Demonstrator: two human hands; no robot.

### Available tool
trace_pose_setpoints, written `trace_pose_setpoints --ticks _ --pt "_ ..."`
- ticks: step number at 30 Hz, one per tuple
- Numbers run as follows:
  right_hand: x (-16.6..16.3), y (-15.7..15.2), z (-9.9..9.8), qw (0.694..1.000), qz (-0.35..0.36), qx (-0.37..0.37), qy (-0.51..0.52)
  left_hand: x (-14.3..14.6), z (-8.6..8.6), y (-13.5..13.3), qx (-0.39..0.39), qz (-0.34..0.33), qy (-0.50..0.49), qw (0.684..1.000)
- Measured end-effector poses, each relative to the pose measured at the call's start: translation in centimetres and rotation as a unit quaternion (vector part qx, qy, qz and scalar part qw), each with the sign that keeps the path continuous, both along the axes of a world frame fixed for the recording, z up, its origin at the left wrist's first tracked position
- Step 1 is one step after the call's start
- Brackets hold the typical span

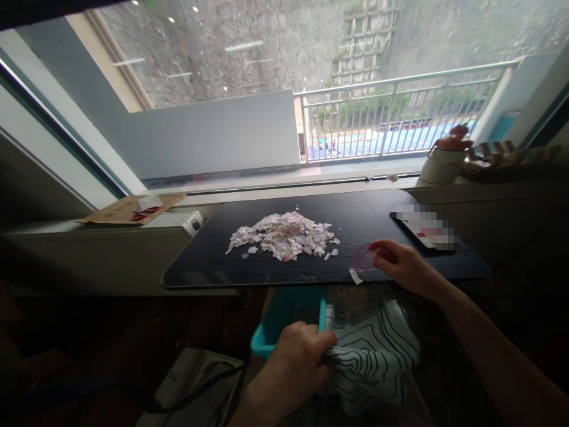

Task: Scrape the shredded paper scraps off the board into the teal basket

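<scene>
A heap of small torn paper scraps [284, 236] lies in the middle of a black tabletop [213, 261]. My right hand [402, 265] rests on the table's front edge to the right of the heap, fingers curled on a clear pink protractor [363, 260] with one paper scrap [355, 276] beside it. Below the table's edge my left hand [291, 363] is closed on the rim of a teal bin [284, 317] lined with a white bag with black wavy lines [373, 350].
A dark flat device [422, 228] lies at the table's right. On the sill stand a white pot [442, 163] and a basket [498, 160]. A brown envelope with red scissors [133, 209] sits at left above a radiator [173, 220]. A black cable [191, 388] runs below.
</scene>
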State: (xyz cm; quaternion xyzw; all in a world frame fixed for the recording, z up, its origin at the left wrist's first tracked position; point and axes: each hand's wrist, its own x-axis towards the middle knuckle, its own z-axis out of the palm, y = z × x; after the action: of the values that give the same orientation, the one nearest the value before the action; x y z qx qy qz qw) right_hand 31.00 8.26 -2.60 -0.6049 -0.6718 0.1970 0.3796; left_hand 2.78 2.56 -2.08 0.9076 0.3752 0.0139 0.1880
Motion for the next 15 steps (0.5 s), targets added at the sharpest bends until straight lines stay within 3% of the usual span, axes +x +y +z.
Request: trace_pose_setpoints --ticks 7,12,15 --pt "-0.2 -0.7 0.0 0.998 -0.005 -0.006 0.059 0.3 0.3 0.1 0.000 -0.004 0.007 1.000" --pt "-0.6 -1.5 0.3 0.995 0.046 -0.048 0.071 0.1 0.1 0.0 -0.001 -0.004 0.002 1.000" --pt "-0.9 -1.2 0.7 0.997 0.033 -0.023 0.061 0.3 0.2 -0.1 0.016 -0.013 0.007 1.000"
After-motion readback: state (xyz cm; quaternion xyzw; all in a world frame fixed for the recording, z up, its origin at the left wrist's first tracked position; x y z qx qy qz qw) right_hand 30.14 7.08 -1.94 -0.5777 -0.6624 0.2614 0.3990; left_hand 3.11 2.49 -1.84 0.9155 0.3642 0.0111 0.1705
